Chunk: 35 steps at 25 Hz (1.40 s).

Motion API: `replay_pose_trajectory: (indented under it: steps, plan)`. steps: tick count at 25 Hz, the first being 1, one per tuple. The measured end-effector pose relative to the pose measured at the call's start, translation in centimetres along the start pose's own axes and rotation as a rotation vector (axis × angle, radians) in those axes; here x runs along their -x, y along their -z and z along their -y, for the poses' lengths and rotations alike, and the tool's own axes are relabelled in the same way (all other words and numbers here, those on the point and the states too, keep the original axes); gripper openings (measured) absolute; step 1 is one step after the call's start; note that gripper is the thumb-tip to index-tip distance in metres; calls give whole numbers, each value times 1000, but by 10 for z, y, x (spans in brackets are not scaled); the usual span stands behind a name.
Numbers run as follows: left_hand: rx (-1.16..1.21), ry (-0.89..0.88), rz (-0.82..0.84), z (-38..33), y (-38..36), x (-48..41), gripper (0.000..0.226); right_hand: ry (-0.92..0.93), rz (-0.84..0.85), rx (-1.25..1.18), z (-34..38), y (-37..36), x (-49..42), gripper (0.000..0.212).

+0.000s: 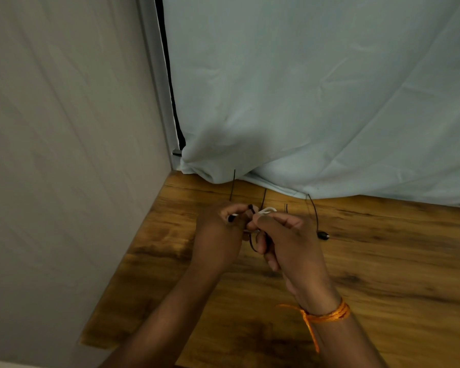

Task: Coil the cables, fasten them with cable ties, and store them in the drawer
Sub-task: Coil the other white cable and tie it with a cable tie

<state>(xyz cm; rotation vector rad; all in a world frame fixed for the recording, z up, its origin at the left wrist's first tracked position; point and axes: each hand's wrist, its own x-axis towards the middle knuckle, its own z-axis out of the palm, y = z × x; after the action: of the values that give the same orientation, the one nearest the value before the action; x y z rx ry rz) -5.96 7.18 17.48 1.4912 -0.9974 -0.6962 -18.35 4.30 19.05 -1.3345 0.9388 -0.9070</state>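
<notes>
Both of my hands meet above the wooden table (383, 274). My left hand (221, 229) curls its fingers round a small bundle of cable with a black end (250, 207). My right hand (290, 240) pinches a white cable loop (267, 210) between thumb and forefinger. A dark loop of cable (252, 245) hangs below, between the two hands. Thin black cable ties (233, 185) stick up behind the hands. Most of the bundle is hidden by my fingers. No drawer is in view.
Another black cable with a plug end (323, 237) lies on the table right of my hands. A pale blue cloth (316, 102) hangs at the back onto the table. A grey-white wall (64, 155) stands at the left. An orange thread (327, 314) circles my right wrist.
</notes>
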Motion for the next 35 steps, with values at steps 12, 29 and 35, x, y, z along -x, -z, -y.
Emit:
replay_pose_trajectory:
  steps: [12, 29, 35]
  plan:
    - [-360, -311, -100, 3, 0, 5, 20, -4, -28, -12, 1, -5, -1, 27]
    - [-66, -64, 117, -4, -1, 17, 15, 50, 3, 174, 25, 12, -42, 16]
    - [3, 52, 169, -2, -7, 29, 17, 26, -182, 36, 31, 15, -71, 16]
